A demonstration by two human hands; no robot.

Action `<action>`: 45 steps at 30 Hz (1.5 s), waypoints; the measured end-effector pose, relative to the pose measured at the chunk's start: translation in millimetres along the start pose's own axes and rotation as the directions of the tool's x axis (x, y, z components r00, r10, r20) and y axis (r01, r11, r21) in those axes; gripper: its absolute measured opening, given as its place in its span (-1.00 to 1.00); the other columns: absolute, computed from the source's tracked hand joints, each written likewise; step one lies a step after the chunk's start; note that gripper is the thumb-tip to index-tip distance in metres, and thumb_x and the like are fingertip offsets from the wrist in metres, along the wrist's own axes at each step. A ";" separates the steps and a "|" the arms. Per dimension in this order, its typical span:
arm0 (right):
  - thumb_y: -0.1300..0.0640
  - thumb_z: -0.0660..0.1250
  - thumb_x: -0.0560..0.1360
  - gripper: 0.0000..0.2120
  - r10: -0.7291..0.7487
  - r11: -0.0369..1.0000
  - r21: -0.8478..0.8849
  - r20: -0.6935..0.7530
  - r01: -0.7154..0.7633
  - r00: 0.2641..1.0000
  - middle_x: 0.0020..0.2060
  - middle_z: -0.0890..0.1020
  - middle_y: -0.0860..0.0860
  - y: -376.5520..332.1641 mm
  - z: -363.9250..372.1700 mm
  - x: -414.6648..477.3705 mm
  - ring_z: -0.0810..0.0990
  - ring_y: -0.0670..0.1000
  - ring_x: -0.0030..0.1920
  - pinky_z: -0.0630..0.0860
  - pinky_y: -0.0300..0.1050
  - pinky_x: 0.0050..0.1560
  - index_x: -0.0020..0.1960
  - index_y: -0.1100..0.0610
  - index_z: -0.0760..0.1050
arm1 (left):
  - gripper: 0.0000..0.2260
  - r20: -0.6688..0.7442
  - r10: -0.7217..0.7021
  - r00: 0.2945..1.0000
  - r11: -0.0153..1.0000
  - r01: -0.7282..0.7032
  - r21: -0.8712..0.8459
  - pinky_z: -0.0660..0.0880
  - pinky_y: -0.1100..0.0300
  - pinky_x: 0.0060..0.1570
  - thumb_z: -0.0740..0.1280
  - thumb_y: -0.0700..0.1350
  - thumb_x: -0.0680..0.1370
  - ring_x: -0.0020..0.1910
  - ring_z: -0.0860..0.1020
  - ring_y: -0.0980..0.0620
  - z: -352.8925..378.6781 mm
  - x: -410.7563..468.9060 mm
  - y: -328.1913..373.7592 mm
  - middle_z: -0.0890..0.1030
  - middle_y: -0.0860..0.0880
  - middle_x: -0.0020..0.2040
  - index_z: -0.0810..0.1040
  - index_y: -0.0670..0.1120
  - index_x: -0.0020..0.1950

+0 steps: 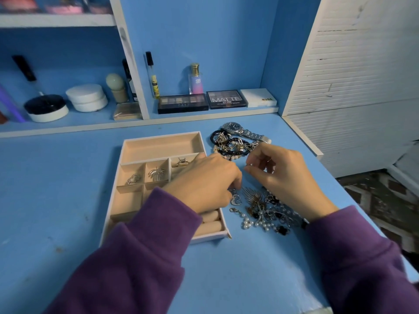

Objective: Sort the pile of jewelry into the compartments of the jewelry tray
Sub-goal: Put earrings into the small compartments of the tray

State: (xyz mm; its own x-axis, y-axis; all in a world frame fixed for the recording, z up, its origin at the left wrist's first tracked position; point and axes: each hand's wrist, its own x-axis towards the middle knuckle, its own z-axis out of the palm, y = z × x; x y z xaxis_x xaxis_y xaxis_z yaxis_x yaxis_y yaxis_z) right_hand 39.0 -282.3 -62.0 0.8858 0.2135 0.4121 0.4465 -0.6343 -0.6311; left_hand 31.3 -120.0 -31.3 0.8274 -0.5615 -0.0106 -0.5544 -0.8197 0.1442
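The beige jewelry tray [158,138] lies left of centre on the blue table. Three of its small compartments hold one piece each: a silver heart-shaped piece [133,179], a leaf-shaped earring [156,173] and a ring [182,162]. The long far compartment is bare. My left hand [204,184] reaches over the tray's right edge, fingertips closed on a silver heart-shaped piece [235,199] at the edge of the near jewelry pile [267,211]. My right hand [283,175] hovers above that pile, thumb and forefinger pinched on a small silver item [247,165].
A second heap of beaded bracelets [231,147] and a steel watch [235,128] lies beyond my hands. Ring rolls [210,223] fill the tray's near corner. Makeup palettes [182,103] and jars [87,97] sit on the shelf behind. The table edge runs close on the right.
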 end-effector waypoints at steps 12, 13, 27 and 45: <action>0.30 0.42 0.37 -0.84 -0.021 0.999 -0.043 -0.009 0.021 1.000 -0.34 0.57 -0.01 0.5 1.0 -0.9 0.49 -0.09 -0.26 0.40 -0.40 -0.27 -0.22 0.08 0.49 | -0.81 0.046 -0.007 0.999 0.996 0.011 -0.093 0.32 0.21 -0.16 0.39 -0.17 0.45 -0.07 0.47 0.07 -2.5 6.9 -0.3 0.43 0.15 -0.22 0.44 0.09 -0.14; 0.30 0.41 0.37 -0.85 -0.021 0.999 -0.045 -0.014 0.021 1.000 -0.35 0.57 -0.01 0.3 0.7 -1.2 0.49 -0.08 -0.25 0.41 -0.38 -0.26 -0.22 0.09 0.50 | -0.79 0.035 -0.006 0.999 0.994 0.010 -0.107 0.32 0.21 -0.18 0.40 -0.17 0.44 -0.09 0.47 0.07 -2.1 6.7 -0.3 0.42 0.17 -0.24 0.42 0.09 -0.15; 0.27 0.42 0.40 -0.90 0.064 0.997 0.058 -0.132 -0.057 0.989 -0.32 0.60 -0.02 -8.8 -2.5 -2.8 0.53 -0.04 -0.28 0.48 -0.25 -0.23 -0.17 0.10 0.55 | -0.92 -0.359 -0.339 0.870 0.857 0.128 -0.499 0.43 0.49 -0.24 0.45 -0.16 0.39 -0.26 0.57 0.22 -36.5 -55.1 -57.9 0.63 0.17 -0.30 0.63 0.03 -0.23; 0.24 0.45 0.37 -0.91 -0.149 0.988 -0.049 0.021 0.150 0.989 -0.36 0.56 -0.12 -106.2 53.6 46.7 0.46 -0.29 -0.31 0.33 -0.51 -0.24 -0.20 0.06 0.65 | -0.94 -0.291 -0.509 0.810 0.802 0.323 -0.502 0.29 0.61 -0.33 0.42 -0.13 0.43 -0.37 0.45 0.42 -4.2 -91.5 -124.0 0.45 0.27 -0.43 0.68 0.00 -0.15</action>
State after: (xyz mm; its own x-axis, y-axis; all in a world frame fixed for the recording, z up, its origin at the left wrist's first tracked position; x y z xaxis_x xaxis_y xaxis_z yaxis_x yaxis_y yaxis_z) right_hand 39.7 -165.2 -10.9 0.8121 0.3211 0.4872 0.5671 -0.6312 -0.5292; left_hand 24.8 33.4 -44.1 0.9785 -0.0047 0.2061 -0.1320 -0.7820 0.6091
